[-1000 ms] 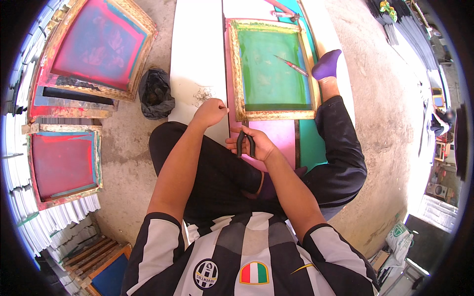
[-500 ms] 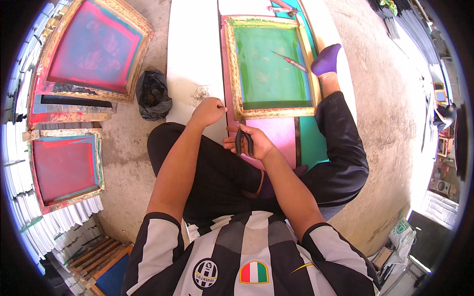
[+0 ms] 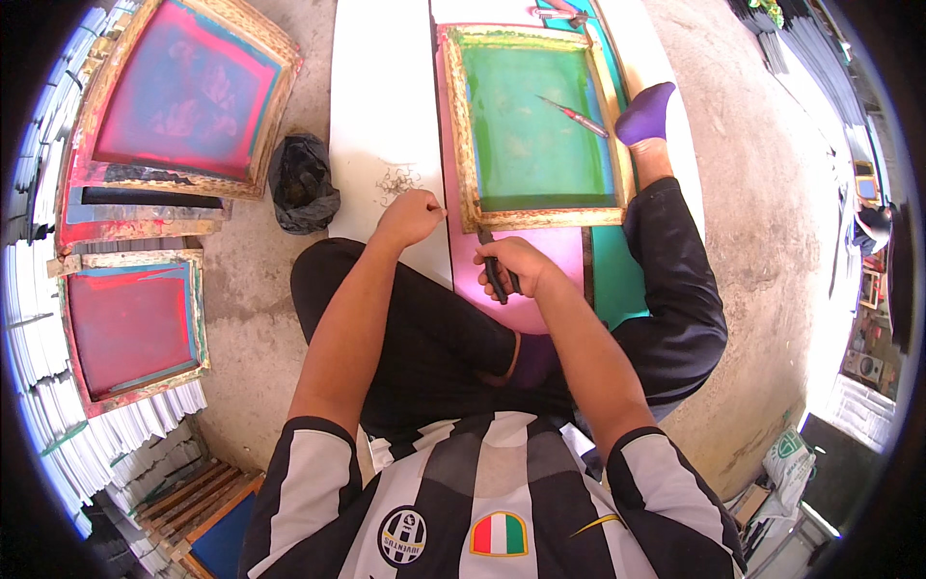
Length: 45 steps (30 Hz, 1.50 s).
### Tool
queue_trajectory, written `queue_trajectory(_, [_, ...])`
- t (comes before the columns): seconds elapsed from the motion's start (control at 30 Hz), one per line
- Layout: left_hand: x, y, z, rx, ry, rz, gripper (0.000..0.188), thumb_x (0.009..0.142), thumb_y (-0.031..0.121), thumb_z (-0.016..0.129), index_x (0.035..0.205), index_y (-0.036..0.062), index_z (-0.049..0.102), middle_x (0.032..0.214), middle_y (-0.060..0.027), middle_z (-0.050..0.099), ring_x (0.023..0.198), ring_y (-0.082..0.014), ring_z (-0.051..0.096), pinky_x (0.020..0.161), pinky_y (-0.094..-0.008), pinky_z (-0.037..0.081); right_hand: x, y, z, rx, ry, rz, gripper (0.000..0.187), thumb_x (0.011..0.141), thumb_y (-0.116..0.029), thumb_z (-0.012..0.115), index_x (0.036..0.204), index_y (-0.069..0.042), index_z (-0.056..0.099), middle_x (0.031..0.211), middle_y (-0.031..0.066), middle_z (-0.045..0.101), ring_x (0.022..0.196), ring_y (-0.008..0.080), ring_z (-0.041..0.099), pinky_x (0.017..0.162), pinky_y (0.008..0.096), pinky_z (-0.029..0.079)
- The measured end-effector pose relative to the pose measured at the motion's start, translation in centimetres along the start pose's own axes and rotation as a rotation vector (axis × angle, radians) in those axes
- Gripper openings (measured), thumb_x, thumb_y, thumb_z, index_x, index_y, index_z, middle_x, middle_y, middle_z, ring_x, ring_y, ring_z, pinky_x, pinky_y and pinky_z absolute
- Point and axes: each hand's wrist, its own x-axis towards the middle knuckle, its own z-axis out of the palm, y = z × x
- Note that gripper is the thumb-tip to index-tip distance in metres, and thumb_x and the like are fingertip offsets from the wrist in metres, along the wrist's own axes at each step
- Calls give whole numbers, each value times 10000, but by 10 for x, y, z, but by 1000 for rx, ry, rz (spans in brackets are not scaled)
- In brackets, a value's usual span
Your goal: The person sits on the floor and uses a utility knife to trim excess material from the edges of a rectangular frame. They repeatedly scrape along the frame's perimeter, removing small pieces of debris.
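Observation:
My right hand (image 3: 521,262) grips black-handled pliers (image 3: 494,270), their jaws up against the near left corner of a wooden screen-printing frame (image 3: 555,220). Green mesh (image 3: 516,159) fills that frame, which lies flat. Left of that corner, my left hand (image 3: 409,220) is closed with its fingertips pinched; whatever is in them is too small to make out. Just beyond its knuckles, small dark bits (image 3: 397,180), like bent staples or wire, lie scattered on a white board (image 3: 386,96). A slim pointed tool with a red handle (image 3: 585,122) rests on the mesh.
Pink (image 3: 540,311) and teal (image 3: 617,280) boards lie beneath the frame, my purple-socked foot (image 3: 644,114) at its right side. Another tool (image 3: 562,15) sits at the far edge. A black plastic bag (image 3: 304,183) and red-mesh frames (image 3: 130,328) stand to the left.
My right hand has turned over and moved slightly right, its fingers now wrapped round the pliers, which lay across the palm before. My left hand stays nearly in place.

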Motion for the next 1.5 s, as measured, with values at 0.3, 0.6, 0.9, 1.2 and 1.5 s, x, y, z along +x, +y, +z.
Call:
queue_trajectory(0.3, [7,-1,4,52,4,11,332,877,292,702,917,-34,751,905,-248,724,877,-389,708,799,-464,542,7,8,-8,-568,203,-267,251,929,-220,573,970,28,583,689,161,632,481,222,629,403,365,497])
queue_trajectory(0.6, [8,4,1,230,84,-204,307,905,311,685,1025,39,761,1029,-196,747,988,-373,719,860,-487,562,35,36,-3,-949,554,-501,400,914,-317,595,1084,40,652,971,300,713,951,472,694,872,542,554])
queue_trajectory(0.9, [0,13,-28,263,274,-379,347,921,366,699,1038,47,770,1024,-181,757,962,-368,724,808,-472,571,24,52,5,-716,364,-527,383,911,-302,582,1046,46,669,972,324,700,968,480,689,867,534,534])
queue_trajectory(1.2, [-19,12,-24,-419,-266,-124,302,902,283,725,896,-18,749,772,-76,715,570,-122,579,538,-287,451,16,37,45,-698,293,-605,380,911,-272,579,1046,75,654,904,305,701,886,465,698,832,514,537])
queue_trajectory(1.5, [-12,2,-18,-433,-217,-97,232,913,202,706,919,-30,715,769,-58,683,579,-136,585,543,-296,465,25,41,44,-429,51,-515,292,937,-204,612,1096,40,644,794,96,636,724,199,645,654,373,511])
